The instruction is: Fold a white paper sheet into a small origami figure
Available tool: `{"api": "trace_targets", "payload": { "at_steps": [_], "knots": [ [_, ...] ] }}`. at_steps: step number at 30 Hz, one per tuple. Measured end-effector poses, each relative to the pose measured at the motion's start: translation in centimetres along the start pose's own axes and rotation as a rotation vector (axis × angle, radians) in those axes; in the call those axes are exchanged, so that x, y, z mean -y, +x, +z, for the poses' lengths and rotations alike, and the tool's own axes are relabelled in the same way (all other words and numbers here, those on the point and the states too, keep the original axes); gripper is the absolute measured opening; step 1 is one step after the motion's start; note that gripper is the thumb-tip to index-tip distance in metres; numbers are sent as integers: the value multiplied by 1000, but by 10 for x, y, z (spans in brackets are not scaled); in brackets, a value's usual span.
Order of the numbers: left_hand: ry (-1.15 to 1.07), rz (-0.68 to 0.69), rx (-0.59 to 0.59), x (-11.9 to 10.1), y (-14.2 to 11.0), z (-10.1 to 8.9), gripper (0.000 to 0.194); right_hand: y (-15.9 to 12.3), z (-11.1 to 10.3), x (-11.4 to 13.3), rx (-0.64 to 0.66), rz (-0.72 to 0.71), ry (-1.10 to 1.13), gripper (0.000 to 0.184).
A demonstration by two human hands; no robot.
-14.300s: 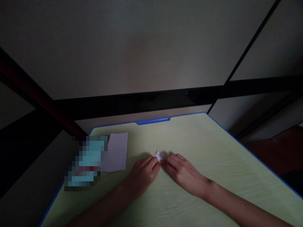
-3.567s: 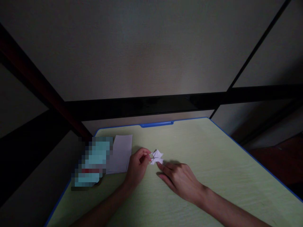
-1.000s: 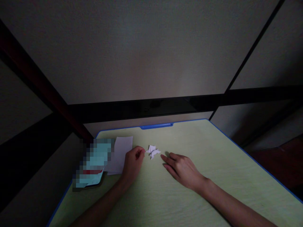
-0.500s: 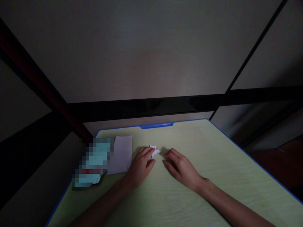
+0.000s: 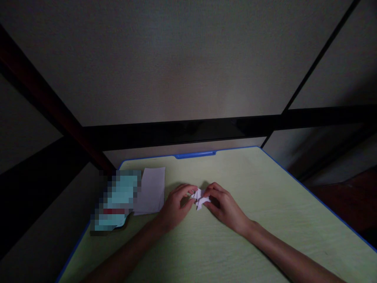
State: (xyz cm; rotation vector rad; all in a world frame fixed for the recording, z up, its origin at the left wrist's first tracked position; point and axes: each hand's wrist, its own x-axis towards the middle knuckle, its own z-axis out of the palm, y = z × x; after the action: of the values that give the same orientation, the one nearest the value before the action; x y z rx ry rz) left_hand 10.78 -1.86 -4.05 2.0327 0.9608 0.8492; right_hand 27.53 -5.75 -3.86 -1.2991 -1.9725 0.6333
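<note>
A small piece of folded white paper (image 5: 199,197), with several pointed corners, is between my two hands over the middle of the table. My left hand (image 5: 176,203) pinches its left side between thumb and fingers. On the other side, my right hand (image 5: 223,201) has thumb and fingertips closed on the paper's right part. The fingertips hide some of the paper's edges.
A stack of white paper sheets (image 5: 150,190) lies left of my left hand. Beside it is a blurred-out, light blue flat object (image 5: 119,200). The pale table (image 5: 250,173) has a blue rim and a blue pen groove (image 5: 196,155) at its far edge, against a panelled wall.
My right hand has closed on the folded paper, which it was apart from before. The paper has shifted slightly toward me and to the right, and is turned differently. My left thumb now pinches it.
</note>
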Motion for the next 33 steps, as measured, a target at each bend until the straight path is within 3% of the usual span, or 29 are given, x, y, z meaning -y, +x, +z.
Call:
{"api": "trace_targets", "payload": {
  "at_steps": [3, 6, 10, 13, 17, 23, 33],
  "knots": [
    [-75, -81, -71, 2, 4, 1, 25, 0, 0, 1, 4, -21, 28, 12],
    [-165, -131, -54, 1, 5, 6, 27, 0, -2, 3, 7, -60, 53, 14],
    [-164, -150, -37, -3, 1, 15, 10, -2, 0, 6, -29, -69, 112, 12],
    [-152, -158, -162, -5, -1, 15, 11, -2, 6, 7, -138, 41, 304, 11],
    [-119, -70, -319, -10, -3, 9, 10, 0, 15, 9, -237, 233, 722, 31],
    [-69, 25, -304, -23, -9, 8, 10, 1, 15, 18, -207, 259, 871, 28],
    [-97, 3, -251, -26, -10, 14, 12, 0, 14, 17, -182, 268, 858, 22]
  ]
}}
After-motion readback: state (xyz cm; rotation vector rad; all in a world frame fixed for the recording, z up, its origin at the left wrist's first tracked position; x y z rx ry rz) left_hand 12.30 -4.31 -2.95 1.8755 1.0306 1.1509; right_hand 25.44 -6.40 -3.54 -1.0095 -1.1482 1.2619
